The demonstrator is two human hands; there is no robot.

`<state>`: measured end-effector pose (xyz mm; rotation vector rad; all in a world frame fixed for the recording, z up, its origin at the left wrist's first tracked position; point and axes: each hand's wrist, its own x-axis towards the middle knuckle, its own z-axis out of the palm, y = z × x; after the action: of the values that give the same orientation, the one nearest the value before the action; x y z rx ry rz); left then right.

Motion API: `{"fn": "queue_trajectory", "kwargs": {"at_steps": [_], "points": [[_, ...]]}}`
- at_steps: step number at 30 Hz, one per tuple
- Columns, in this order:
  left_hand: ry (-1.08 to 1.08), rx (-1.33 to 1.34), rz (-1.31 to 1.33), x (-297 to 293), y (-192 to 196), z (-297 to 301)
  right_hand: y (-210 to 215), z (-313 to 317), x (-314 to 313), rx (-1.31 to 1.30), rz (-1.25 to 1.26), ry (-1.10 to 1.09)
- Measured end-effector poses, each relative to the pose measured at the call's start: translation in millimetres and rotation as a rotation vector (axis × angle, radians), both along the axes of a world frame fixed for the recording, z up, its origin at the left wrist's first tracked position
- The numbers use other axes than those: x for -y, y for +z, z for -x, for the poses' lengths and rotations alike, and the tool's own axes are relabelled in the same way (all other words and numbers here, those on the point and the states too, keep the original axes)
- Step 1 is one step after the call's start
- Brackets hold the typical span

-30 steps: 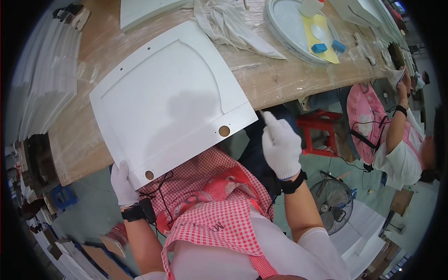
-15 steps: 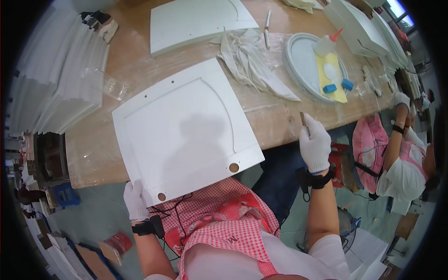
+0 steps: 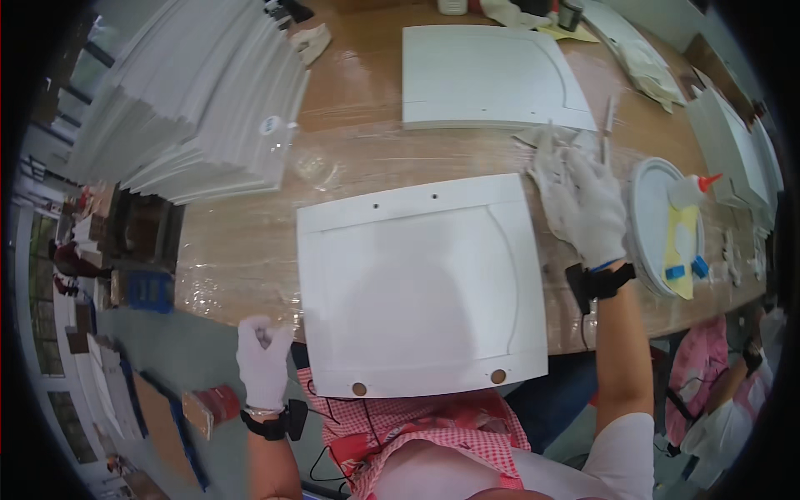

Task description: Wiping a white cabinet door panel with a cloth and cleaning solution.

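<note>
A white curved panel [image 3: 408, 292] lies at the table's front edge, with its near side overhanging toward my apron. It has two round holes near its front edge, two small dark holes at the back and a curved groove at the right. My right hand [image 3: 590, 208], in a white glove, reaches past the panel's right side onto a crumpled white cloth [image 3: 546, 171]. Its fingers are stretched out and touch the cloth. My left hand [image 3: 264, 362], also gloved, is apart from the panel, left of its front corner; its fingers are curled in with nothing visible in them.
A tall stack of white panels [image 3: 208, 108] stands at the left. Another white panel [image 3: 492, 79] lies farther back. At the right, a round lid [image 3: 650, 225] carries a red-tipped squeeze bottle [image 3: 685, 192], a yellow sheet and blue pieces. A co-worker [image 3: 733, 408] is at far right.
My left hand has let go of the panel's corner. My right hand has gone forward onto the cloth; the small brown piece it held is no longer visible. The panel now sits straighter.
</note>
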<state>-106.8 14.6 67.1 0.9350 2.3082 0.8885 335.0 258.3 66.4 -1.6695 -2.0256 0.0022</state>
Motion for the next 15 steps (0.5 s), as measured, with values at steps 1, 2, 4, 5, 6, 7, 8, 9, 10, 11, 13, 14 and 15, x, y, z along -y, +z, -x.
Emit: {"fn": "queue_trajectory", "kwargs": {"at_steps": [1,2,4,5,6,7,8,9,10,11,13,14,15], "points": [[0.005,0.159,-0.152,-18,19,0,4,7,-10,0.154,0.039,-0.112],[-0.032,0.269,-0.211,-38,37,0,-17,1,-24,0.167,-0.076,-0.145],[-0.049,0.407,-0.271,-84,62,-5,-33,-21,-42,0.171,0.109,-0.145],[-0.029,0.429,-0.271,-110,67,-9,-40,-33,-47,0.184,0.295,-0.154],[-0.038,0.46,-0.283,-135,66,-12,-44,-50,-51,0.181,0.299,-0.15],[-0.052,0.495,-0.291,-161,60,-13,-46,-69,-50,0.026,0.227,-0.216],[-0.054,0.396,-0.237,-189,50,-9,-43,-78,-45,-0.129,0.156,-0.285],[-0.046,0.288,-0.181,-211,35,0,-20,-69,-31,-0.316,0.168,-0.291],[-0.106,0.267,-0.223,-226,23,9,10,-63,-13,-0.499,0.183,-0.299],[-0.192,0.258,-0.262,-242,12,9,25,-81,4,-0.504,0.068,-0.25],[-0.239,0.242,-0.453,-264,-9,7,47,-126,40,-0.779,0.021,-0.168],[-0.272,0.237,-0.652,-269,-19,0,66,-140,64,-0.819,-0.014,-0.163],[-0.248,0.274,-0.6,-269,-20,-4,82,-148,90,-0.801,0.007,-0.235]]}}
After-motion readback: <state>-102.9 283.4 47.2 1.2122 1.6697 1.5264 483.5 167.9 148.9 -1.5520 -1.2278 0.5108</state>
